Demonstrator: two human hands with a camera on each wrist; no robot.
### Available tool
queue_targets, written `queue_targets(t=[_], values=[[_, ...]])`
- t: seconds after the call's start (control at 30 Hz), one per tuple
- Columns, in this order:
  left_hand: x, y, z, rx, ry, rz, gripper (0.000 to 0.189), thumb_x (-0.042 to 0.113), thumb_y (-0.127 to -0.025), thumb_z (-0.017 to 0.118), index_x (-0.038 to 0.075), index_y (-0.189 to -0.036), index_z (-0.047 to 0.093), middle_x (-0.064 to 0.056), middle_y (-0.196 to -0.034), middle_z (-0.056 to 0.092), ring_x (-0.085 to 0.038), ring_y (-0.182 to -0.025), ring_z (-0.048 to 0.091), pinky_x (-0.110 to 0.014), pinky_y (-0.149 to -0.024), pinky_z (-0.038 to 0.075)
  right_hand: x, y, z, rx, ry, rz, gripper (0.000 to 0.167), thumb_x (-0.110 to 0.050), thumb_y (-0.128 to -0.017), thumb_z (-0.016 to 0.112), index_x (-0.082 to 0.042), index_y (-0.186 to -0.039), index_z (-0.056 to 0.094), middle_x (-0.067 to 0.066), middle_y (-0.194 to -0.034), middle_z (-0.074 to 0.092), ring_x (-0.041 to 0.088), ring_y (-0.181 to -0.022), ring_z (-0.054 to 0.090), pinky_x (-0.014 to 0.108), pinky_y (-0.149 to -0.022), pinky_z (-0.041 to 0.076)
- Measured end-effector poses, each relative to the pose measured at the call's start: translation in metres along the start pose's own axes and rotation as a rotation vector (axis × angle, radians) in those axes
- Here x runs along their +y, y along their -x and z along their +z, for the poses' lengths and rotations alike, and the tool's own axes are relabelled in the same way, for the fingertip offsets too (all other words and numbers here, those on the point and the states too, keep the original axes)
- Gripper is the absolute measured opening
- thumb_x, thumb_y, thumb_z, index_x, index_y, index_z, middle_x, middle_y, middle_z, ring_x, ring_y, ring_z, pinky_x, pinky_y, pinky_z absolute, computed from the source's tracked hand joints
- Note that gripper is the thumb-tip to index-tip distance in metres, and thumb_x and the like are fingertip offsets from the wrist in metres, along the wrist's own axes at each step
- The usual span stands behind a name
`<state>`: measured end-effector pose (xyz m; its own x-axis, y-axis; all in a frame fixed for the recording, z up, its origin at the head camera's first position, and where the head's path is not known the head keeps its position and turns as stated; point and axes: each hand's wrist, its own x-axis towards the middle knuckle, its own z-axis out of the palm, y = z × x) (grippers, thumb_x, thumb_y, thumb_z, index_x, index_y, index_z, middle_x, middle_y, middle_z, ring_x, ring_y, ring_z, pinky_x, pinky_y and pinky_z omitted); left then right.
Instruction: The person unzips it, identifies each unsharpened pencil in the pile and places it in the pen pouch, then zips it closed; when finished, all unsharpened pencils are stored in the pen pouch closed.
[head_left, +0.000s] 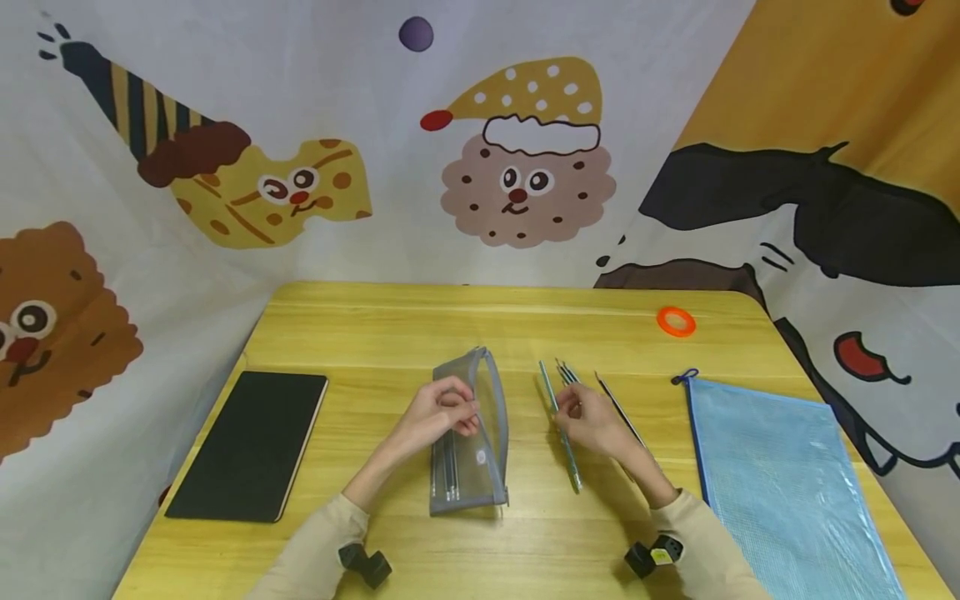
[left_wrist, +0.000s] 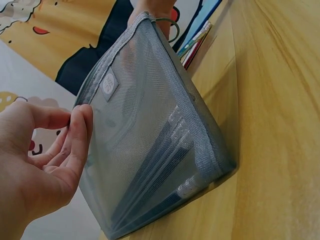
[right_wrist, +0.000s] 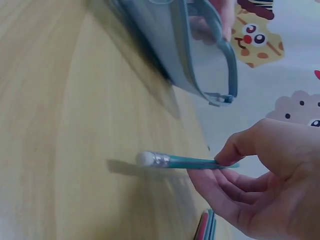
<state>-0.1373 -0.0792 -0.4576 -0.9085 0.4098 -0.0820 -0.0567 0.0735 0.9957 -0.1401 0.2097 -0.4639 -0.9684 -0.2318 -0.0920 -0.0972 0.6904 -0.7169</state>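
A grey mesh zip pouch (head_left: 468,458) stands with its mouth unzipped near the table's middle, several pencils (left_wrist: 160,165) showing through its side. My left hand (head_left: 448,408) pinches the pouch's upper edge between thumb and fingers. In my right hand (head_left: 592,417) a teal pencil (right_wrist: 187,162) is pinched between thumb and fingers, its white eraser end toward the pouch in the right wrist view. Beneath and beside that hand, more pencils (head_left: 567,372) lie on the wood, with a dark one (head_left: 618,407) to their right.
A black notebook (head_left: 251,446) lies at the left of the table (head_left: 390,325). To the right is a blue mesh zip bag (head_left: 787,475) with a dark cord. An orange ring (head_left: 676,322) rests at the back right. A printed cloth (head_left: 397,208) hangs behind the table.
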Motion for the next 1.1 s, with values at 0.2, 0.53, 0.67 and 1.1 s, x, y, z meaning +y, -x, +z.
queue_targets(t=[0.2,0.53,0.67,1.1], values=[[0.002,-0.001,0.003,-0.006,0.002,0.007,0.018,0.006,-0.097,0.063,-0.008,-0.106,0.057,-0.014,-0.085,0.072,-0.016,-0.071,0.071,-0.041,-0.074,0.066,-0.007,0.001,-0.004,0.004,-0.135,0.019,0.024,-0.004,-0.091,0.059,0.0,-0.114,0.058,0.013,-0.098,0.065,0.017,-0.071,0.065,0.029,-0.06,0.061],[0.001,-0.001,0.006,-0.011,0.0,0.008,0.018,0.006,-0.096,0.063,-0.008,-0.106,0.057,-0.015,-0.085,0.072,-0.016,-0.072,0.07,-0.039,-0.073,0.066,-0.02,0.0,-0.007,0.045,-0.326,0.008,0.024,0.001,-0.093,0.054,0.004,-0.117,0.051,0.02,-0.106,0.057,0.021,-0.077,0.063,0.044,-0.069,0.066],[0.001,-0.001,0.007,-0.015,0.01,0.007,0.018,0.005,-0.097,0.062,-0.008,-0.107,0.057,-0.015,-0.085,0.072,-0.016,-0.072,0.07,-0.032,-0.071,0.066,-0.026,-0.002,-0.008,0.085,-0.385,0.006,0.026,0.003,-0.093,0.052,0.006,-0.118,0.049,0.021,-0.107,0.056,0.022,-0.082,0.063,0.046,-0.073,0.066],[0.001,-0.001,0.012,-0.023,0.012,0.0,0.019,0.005,-0.096,0.062,-0.009,-0.108,0.057,-0.016,-0.086,0.072,-0.016,-0.072,0.07,-0.03,-0.071,0.066,-0.057,-0.013,0.001,0.194,-0.491,-0.022,0.028,0.001,-0.095,0.052,0.006,-0.122,0.045,0.021,-0.112,0.055,0.03,-0.088,0.067,0.042,-0.077,0.067]])
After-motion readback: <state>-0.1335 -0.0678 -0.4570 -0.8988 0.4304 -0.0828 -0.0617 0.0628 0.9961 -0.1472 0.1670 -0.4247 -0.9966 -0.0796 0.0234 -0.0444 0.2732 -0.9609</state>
